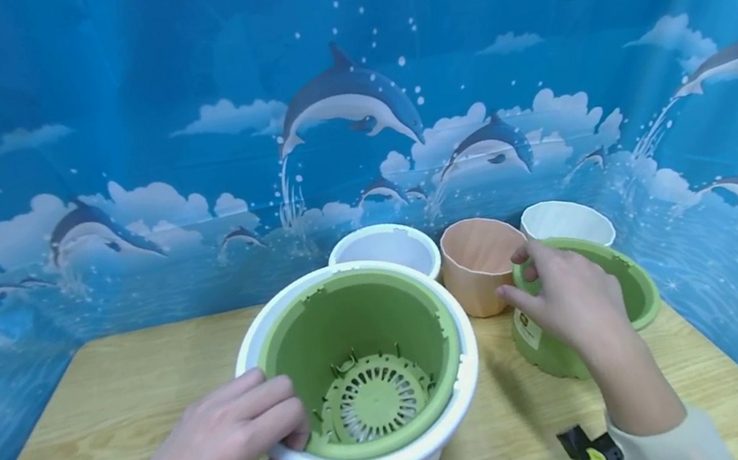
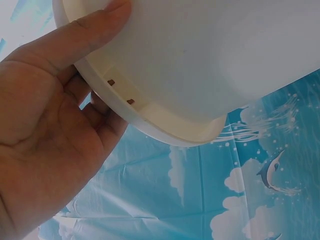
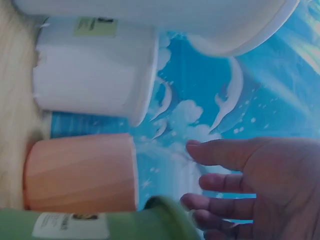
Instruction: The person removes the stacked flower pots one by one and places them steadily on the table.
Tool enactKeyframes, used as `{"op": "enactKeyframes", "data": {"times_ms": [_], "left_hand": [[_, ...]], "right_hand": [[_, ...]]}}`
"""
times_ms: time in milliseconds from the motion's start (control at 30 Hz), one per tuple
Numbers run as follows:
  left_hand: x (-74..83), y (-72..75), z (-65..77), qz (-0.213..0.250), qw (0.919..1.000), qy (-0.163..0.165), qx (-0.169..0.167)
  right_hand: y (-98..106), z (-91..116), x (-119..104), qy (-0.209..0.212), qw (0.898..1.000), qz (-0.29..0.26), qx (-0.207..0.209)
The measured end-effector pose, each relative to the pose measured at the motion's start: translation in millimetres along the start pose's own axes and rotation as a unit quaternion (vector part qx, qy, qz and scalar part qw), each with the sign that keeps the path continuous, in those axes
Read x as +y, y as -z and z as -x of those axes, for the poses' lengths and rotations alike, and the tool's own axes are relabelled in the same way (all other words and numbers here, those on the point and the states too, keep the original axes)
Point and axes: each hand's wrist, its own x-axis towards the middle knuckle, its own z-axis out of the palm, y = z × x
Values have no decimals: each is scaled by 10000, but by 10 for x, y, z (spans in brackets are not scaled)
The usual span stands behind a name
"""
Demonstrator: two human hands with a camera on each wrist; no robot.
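My left hand (image 1: pixel 228 441) grips the near left rim of a large white pot (image 1: pixel 467 360), thumb outside and fingers over the edge. In the left wrist view the thumb lies against the white outer wall. Nested inside it is a green pot (image 1: pixel 360 305) with a slotted bottom, its rim just within the white one. My right hand (image 1: pixel 572 302) is above the near left part of a second green pot (image 1: pixel 630 284) with a pale label. Its fingers are spread and loosely bent, holding nothing, beside that pot's rim in the right wrist view.
Behind stand a white pot (image 1: pixel 387 247), a faceted orange pot (image 1: pixel 483 276) and a faceted white pot (image 1: pixel 565 221), close together near the wooden table's (image 1: pixel 138 382) back edge. A dolphin-print curtain (image 1: pixel 170 92) encloses the table. A black strap piece (image 1: pixel 589 449) sits by the right sleeve.
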Motion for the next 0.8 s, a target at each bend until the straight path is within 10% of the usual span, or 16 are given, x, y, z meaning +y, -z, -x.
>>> {"op": "enactKeyframes", "data": {"times_ms": [200,367,533,800], "left_hand": [[1,-7,-6,-18,10000,-56,34],[4,-4,-3,3,10000,30,-27],[1,-6,5,42,10000,53,-58],[-8,-11,-6,90,10000,-35,-5]], "right_hand": [[87,183,-197,1075,9866,-370,1170],[147,329,-376,2959,9232,-1461,1971],[153,411,-569,4476,8464,-2132,1943],[84,504,-724,5175,8176,-2131,1350]]}}
